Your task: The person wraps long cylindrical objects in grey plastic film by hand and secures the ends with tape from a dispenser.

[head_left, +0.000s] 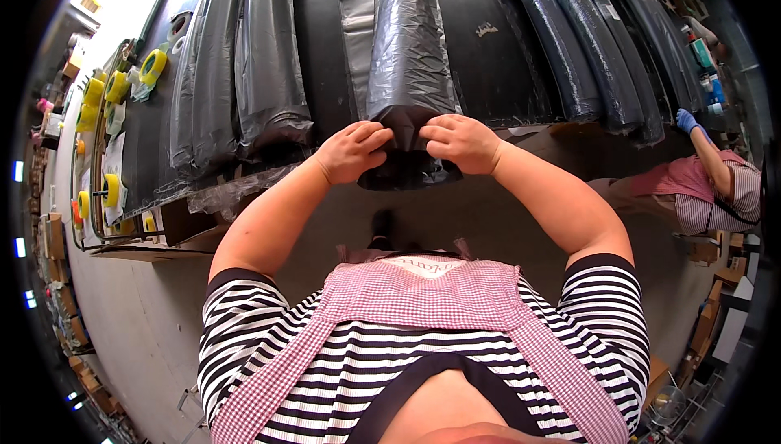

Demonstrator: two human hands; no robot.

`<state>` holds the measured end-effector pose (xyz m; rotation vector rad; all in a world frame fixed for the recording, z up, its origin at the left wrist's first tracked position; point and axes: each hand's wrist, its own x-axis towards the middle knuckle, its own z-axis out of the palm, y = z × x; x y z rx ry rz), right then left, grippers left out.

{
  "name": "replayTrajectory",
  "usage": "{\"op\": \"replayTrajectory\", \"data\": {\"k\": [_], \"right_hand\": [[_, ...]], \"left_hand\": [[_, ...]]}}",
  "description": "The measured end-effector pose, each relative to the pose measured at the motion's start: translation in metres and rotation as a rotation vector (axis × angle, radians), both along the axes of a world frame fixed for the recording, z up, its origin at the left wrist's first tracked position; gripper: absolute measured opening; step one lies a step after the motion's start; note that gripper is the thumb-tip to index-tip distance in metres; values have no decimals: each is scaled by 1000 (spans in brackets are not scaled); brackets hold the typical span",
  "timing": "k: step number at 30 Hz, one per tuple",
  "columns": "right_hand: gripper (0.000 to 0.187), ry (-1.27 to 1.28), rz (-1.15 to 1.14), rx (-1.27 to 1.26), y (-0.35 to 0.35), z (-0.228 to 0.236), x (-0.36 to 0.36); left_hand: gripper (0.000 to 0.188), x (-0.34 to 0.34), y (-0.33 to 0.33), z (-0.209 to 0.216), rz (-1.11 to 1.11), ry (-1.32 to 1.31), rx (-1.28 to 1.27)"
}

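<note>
A long bundle wrapped in shiny black plastic film [409, 45] lies lengthwise on the table, its near end hanging over the front edge. On the left side of that end, my left hand [355, 149] is closed, fingers curled and pinching the film. Opposite it, my right hand [462, 143] grips the film's right side in the same way. Between the two hands the plastic is drawn into folds. A loose dark flap [411, 174] of film hangs just below them. What lies inside the wrap is hidden.
More black-wrapped long bundles lie to the left [270, 61] and right [582, 61] on the dark table [488, 57]. Yellow tape rolls [152, 67] sit at the left end. A co-worker with a blue glove [687, 121] stands at the right. Cardboard boxes [712, 314] are stacked at lower right.
</note>
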<state>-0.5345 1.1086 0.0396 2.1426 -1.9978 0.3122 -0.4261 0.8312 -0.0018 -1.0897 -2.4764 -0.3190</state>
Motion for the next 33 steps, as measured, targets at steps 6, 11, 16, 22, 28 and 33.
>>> {"op": "replayTrajectory", "data": {"k": [6,11,16,22,28,33], "right_hand": [[8,-1231,-479,-138,-4,0,-12],[17,-2055,-600,-683,-21,-28,-5],[24,-1931,-874,-961,-46,-59,16],[26,-1744,-1211,-839,-69,-76,11],[10,-1647,-1384,-787,-80,-74,10],[25,-1328,-1286,-192,-65,-61,-18]], "left_hand": [[20,-32,-8,42,-4,-812,629],[17,-38,0,27,199,-1111,1341],[28,-36,17,-18,419,-756,1672],[39,-44,30,-41,769,-705,1773],[15,-47,34,-44,969,-710,1589],[31,-52,8,-39,871,-943,1333]]}}
